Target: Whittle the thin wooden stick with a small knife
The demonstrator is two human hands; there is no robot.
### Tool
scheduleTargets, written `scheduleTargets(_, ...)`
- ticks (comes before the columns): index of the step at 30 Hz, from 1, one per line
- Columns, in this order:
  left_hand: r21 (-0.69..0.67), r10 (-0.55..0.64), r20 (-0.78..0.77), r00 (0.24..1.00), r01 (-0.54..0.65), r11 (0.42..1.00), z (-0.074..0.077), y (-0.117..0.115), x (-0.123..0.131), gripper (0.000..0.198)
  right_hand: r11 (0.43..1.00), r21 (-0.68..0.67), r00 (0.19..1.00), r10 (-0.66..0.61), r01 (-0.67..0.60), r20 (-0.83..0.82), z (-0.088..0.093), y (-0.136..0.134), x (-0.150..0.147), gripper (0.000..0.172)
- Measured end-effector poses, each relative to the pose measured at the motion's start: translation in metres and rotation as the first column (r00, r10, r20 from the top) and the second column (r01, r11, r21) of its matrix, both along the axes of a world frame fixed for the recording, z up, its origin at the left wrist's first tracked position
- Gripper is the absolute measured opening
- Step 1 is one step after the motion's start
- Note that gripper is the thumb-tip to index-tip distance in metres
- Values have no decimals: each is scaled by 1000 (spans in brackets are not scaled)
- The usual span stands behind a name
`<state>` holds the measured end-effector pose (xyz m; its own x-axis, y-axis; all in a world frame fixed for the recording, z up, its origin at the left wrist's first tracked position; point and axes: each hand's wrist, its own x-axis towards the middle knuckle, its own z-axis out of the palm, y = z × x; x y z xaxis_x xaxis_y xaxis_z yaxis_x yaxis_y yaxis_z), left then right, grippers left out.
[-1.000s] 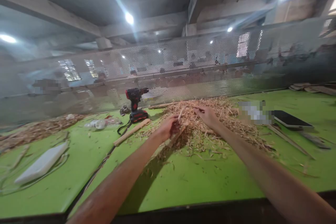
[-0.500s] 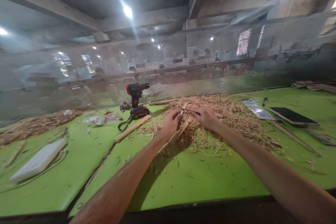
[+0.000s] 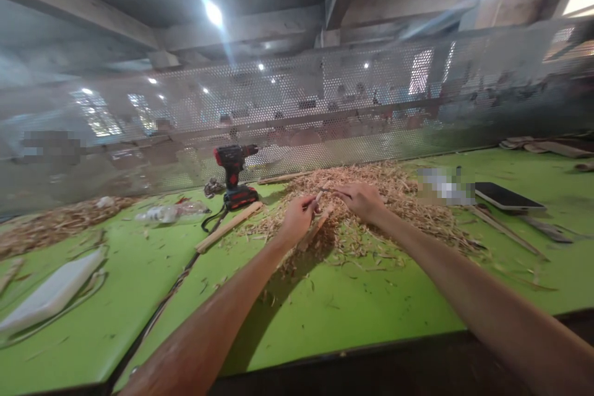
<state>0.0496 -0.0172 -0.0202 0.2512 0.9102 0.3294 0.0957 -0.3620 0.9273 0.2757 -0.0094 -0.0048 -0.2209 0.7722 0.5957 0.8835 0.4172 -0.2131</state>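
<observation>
You are gripping a thin wooden stick in your closed left hand, above the shavings pile; your right hand is pinching a slender tool, its blade hard to make out.

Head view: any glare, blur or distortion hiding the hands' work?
Head view: ceiling lamp flares in streaks; wide-angle bending stretches the forearms; left hand and right hand are small and soft over the shavings pile, stick barely distinct; a pixelated patch beside them.
</observation>
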Motion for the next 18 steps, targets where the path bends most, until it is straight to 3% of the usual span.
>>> scheduleTargets(3,-13,-2,0,1000,2,1000,2,-1,-3,18,975,-15,961,-221,222,-165,3,11,39,29)
scheduleTargets(5,-36,-6,16,1000,7,999,3,0,-4,16,932,36,881,-329,362,-341,7,17,62,33)
scheduleTargets(7,-65,-6,45,999,9,998,4,0,-5,14,946,87,857,-242,314,-456,13,19,70,36)
scheduleTargets(9,-94,-7,78,997,15,995,3,1,-4,11,985,87,877,-90,148,-472,20,17,59,36)
scheduleTargets(13,-136,-16,149,989,37,990,4,-1,-3,7,986,-124,902,48,-112,-429,38,3,12,42)
scheduleTargets(16,-157,-23,203,979,56,986,8,-3,-4,7,952,-257,936,72,-168,-345,49,-6,-21,37)
scheduleTargets(18,-169,-27,233,972,67,983,11,-4,-5,9,931,-342,981,71,-130,-180,51,-10,-39,30)
